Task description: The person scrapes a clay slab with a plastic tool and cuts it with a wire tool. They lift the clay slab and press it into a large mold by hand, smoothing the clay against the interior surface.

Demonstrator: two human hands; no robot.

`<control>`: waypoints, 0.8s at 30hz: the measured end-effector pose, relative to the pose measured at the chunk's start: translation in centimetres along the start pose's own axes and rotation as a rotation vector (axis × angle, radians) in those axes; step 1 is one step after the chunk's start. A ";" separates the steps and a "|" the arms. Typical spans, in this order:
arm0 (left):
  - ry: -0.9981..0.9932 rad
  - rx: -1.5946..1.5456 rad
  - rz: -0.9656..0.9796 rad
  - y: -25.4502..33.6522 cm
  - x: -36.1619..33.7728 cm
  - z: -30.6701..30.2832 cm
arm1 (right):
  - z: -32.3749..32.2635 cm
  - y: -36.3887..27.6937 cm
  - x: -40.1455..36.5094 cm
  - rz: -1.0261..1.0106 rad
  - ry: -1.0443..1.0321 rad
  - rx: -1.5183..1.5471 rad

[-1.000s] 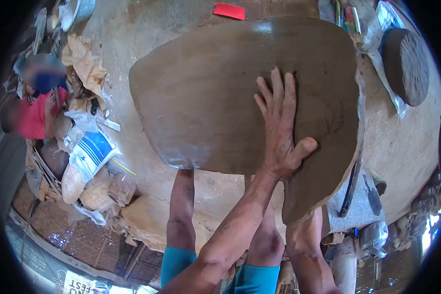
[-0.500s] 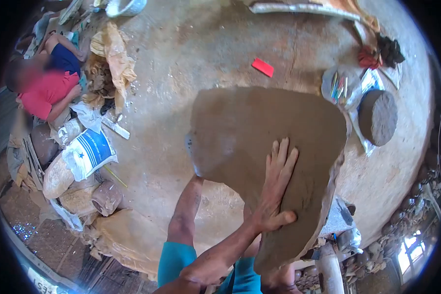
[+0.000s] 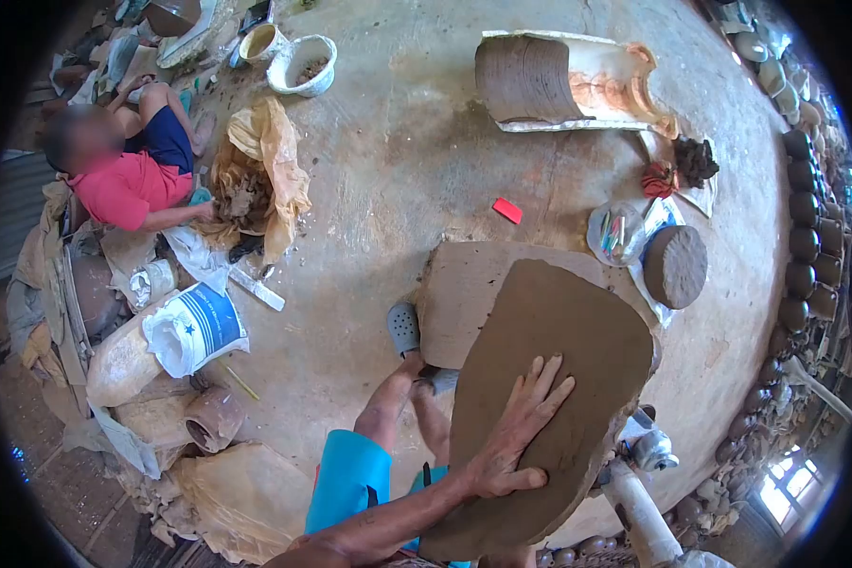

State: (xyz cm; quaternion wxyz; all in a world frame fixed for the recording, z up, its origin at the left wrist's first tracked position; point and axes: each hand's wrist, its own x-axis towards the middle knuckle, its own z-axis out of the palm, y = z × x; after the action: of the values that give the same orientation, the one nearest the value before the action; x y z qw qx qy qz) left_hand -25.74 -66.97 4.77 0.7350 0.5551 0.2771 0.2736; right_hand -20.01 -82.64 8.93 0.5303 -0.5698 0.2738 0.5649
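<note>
A large brown clay slab [image 3: 563,327] is raised and tilted in front of my body. My left hand [image 3: 521,431] lies flat on its face with the fingers spread. Where my right hand is cannot be made out; the slab hides that side. Behind the raised slab, a flat clay piece [image 3: 464,293] rests on the floor beside my shoe [image 3: 404,329]. A red rectangular object [image 3: 507,210] lies on the floor beyond it. To the right are a clear container of colored sticks [image 3: 619,235] and a thick round clay disc [image 3: 677,267].
At the left, a person in a pink shirt [image 3: 128,189] reaches toward clay in crumpled wrapping [image 3: 273,170]. A white bucket [image 3: 303,66] stands at the top. A curved mold [image 3: 615,85] lies at the upper right. Dark pots [image 3: 803,237] line the right edge.
The slab has come nearer to my body and turned more upright, uncovering the flat clay piece on the floor. My left hand stays on it. The view has shifted, and the other person's arm reaches out.
</note>
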 end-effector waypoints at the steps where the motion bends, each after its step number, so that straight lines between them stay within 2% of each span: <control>1: -0.050 -0.030 -0.002 0.7 -0.1 0.0 | 0.4 0.2 -0.3 -0.012 -0.017 0.001; 9: -0.143 -0.130 0.023 3.0 -0.8 0.6 | 3.0 1.2 -0.8 -0.092 -0.086 0.029; 13: -0.190 -0.106 -0.017 3.8 0.4 -1.8 | 6.1 1.5 -0.2 -0.104 -0.084 0.067; 17: -0.264 -0.107 -0.040 5.5 3.8 -6.3 | 12.1 1.7 1.3 -0.135 -0.044 0.122; 24: -0.368 -0.097 -0.137 9.3 13.2 -18.5 | 27.8 0.8 4.8 -0.148 0.048 0.230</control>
State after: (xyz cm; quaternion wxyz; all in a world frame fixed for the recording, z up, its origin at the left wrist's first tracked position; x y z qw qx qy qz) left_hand -30.57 -43.19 8.14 0.8160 0.5396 0.1617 0.1299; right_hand -29.61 -56.08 9.82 0.6257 -0.5373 0.3065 0.4753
